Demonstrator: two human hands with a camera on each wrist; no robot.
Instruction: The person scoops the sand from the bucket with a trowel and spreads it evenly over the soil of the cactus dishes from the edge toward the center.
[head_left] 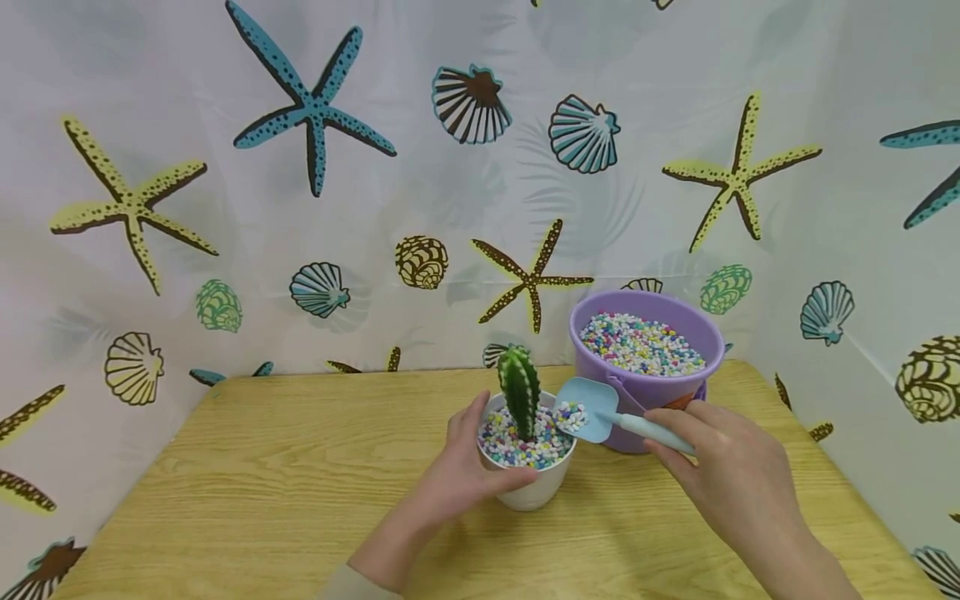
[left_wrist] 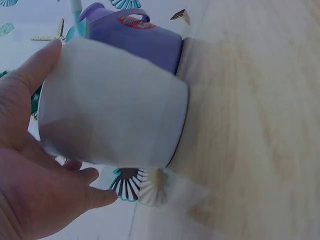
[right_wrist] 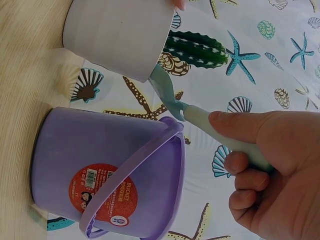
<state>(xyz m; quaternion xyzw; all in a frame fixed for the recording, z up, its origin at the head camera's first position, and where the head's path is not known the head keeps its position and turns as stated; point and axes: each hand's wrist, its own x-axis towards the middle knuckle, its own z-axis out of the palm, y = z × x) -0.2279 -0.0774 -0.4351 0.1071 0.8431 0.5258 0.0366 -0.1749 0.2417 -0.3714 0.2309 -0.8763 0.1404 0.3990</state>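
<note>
A white pot (head_left: 529, 492) (left_wrist: 115, 115) (right_wrist: 117, 35) stands on the wooden table (head_left: 285, 467), holding a green cactus (head_left: 519, 390) (right_wrist: 197, 49) and coloured pebbles (head_left: 525, 446). My left hand (head_left: 468, 471) (left_wrist: 30, 165) grips the pot's side. My right hand (head_left: 731, 475) (right_wrist: 270, 170) holds a light blue scoop (head_left: 600, 412) (right_wrist: 200, 115) by its handle, with its pebble-laden blade at the pot's right rim. A purple bucket (head_left: 645, 367) (right_wrist: 105, 170) (left_wrist: 135, 35) full of coloured pebbles stands just behind the scoop.
A curtain printed with starfish and shells (head_left: 315, 167) closes the table off at the back and on both sides. The bucket bears a red round label (right_wrist: 102, 192), and its handle hangs down the side.
</note>
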